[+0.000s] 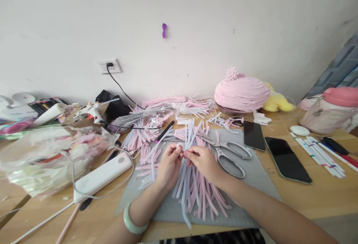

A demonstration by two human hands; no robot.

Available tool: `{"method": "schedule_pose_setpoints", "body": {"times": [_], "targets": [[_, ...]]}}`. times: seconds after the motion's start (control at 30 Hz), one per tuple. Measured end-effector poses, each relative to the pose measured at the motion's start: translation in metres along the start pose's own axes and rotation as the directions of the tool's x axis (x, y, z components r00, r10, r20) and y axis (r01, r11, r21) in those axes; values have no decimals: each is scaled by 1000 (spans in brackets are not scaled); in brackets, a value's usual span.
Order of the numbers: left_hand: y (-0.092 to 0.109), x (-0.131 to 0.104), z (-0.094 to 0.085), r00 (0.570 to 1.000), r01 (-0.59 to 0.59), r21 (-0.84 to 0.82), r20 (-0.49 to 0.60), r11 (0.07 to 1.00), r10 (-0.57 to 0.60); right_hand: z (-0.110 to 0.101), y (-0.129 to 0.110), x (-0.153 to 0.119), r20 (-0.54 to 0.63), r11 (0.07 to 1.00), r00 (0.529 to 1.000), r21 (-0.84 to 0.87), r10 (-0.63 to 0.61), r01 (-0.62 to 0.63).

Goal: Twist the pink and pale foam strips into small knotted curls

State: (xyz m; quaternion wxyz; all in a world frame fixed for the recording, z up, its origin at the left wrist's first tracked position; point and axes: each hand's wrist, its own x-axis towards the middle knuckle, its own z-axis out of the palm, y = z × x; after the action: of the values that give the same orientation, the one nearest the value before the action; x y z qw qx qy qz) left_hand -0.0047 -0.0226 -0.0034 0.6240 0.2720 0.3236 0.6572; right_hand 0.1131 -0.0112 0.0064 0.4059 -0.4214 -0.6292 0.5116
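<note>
My left hand point(170, 164) and my right hand point(204, 162) meet above the grey cutting mat point(251, 188), thumbs and fingertips closed in a pinch. Between them is a pale lavender pipe cleaner point(179, 145), its end bent into a small curl at my left fingertips. Much of it is hidden by the fingers. Beneath the hands lies a fanned pile of pink pipe cleaners point(205, 199) and pale lavender ones point(184, 184). Large metal scissors point(223, 149) rest on the mat just beyond my right hand, blades partly under the pile. A black marker point(165, 131) lies beyond my left hand.
On the left are a white power strip point(103, 175) with cables, a plastic bag of scraps point(56, 158) and a glue gun point(92, 113). Rightward lie two phones point(288, 160) point(254, 136) and several white markers point(319, 154). A pink domed piece point(242, 93) stands at the back.
</note>
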Motion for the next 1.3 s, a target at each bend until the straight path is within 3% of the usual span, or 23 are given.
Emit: {"method": "schedule_pose_setpoints", "body": {"times": [0.2,0.37,0.53,0.77,1.03,1.3], "targets": [[0,-4,3,979,162,26,120,986,-164,3,1,0,89,994,995,97,47,-56],[3,-4,4,979,157,59,124,986,-163,4,6,1,55,963,996,258,68,-80],[10,2,-2,994,85,147,57,986,-94,-6,0,0,25,995,999,96,-31,29],[17,4,-5,935,297,51,186,954,-301,-16,-8,0,50,996,995,15,-88,88],[7,-1,3,973,172,-55,167,984,-161,-6,-10,-4,66,996,996,80,-53,47],[4,-5,9,974,189,-77,143,979,-176,0,-2,-3,73,967,997,253,18,-36]]}}
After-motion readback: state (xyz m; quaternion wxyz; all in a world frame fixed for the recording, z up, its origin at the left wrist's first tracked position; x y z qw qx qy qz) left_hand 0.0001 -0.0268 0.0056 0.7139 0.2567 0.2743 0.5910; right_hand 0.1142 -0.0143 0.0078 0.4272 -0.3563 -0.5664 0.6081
